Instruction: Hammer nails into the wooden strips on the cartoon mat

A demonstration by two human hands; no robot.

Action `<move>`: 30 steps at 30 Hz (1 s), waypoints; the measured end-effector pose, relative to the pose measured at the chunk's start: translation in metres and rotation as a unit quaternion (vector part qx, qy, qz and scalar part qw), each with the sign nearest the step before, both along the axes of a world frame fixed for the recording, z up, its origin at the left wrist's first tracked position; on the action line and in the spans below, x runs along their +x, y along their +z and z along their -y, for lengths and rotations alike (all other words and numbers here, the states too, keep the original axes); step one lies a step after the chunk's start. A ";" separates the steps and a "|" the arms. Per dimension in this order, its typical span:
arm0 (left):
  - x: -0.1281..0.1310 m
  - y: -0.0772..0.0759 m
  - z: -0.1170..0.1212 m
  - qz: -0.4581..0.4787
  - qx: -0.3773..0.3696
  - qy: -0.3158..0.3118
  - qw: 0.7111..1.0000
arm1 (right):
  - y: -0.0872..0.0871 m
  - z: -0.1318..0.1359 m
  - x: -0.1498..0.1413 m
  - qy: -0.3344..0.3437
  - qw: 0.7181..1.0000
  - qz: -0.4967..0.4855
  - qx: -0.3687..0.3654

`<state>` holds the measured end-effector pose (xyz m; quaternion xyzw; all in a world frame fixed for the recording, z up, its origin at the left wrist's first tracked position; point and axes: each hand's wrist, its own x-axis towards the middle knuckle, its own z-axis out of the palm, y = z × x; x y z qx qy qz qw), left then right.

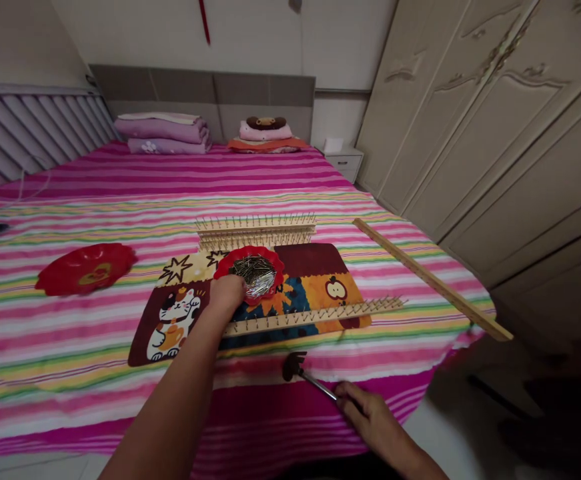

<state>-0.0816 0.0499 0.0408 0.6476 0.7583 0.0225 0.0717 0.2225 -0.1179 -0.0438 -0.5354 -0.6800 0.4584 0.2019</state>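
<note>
Thin shiny metal nails (261,283) lie in a round red wavy-edged bowl (226,262). My left hand (229,291) is at its edge, fingertips hidden; I can't tell its grip. My right hand (367,415) grips a silver-handled hammer (320,385), its dark head blurry.

Up at the head of the bed, a grey headboard (265,90) spans the wall, and there's folded purple bedding (165,133) before it, with a pink-and-orange stack (266,138) alongside! Swing right: white nightstand (341,161), then a tall carved wardrobe (470,127). Far left, a slatted panel (35,127)!
</note>
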 end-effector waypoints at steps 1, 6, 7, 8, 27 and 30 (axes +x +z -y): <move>0.001 0.001 -0.002 0.000 -0.006 -0.001 1.000 | -0.001 0.000 0.000 0.003 1.000 0.002 0.002; -0.003 0.009 0.003 0.009 0.003 -0.024 1.000 | -0.004 0.002 0.000 0.008 1.000 0.002 0.007; -0.006 0.011 0.006 0.019 0.012 -0.026 0.999 | -0.004 0.001 -0.001 0.006 1.000 0.001 0.010; -0.010 0.012 0.010 0.040 0.026 -0.023 0.999 | -0.004 0.001 -0.001 0.005 1.000 0.001 0.014; -0.045 -0.022 0.129 0.610 0.137 0.218 0.750 | -0.006 0.001 -0.002 0.011 0.999 0.022 0.025; -0.039 -0.028 0.126 0.600 0.165 0.224 0.750 | -0.008 0.001 -0.002 0.010 0.999 0.020 0.024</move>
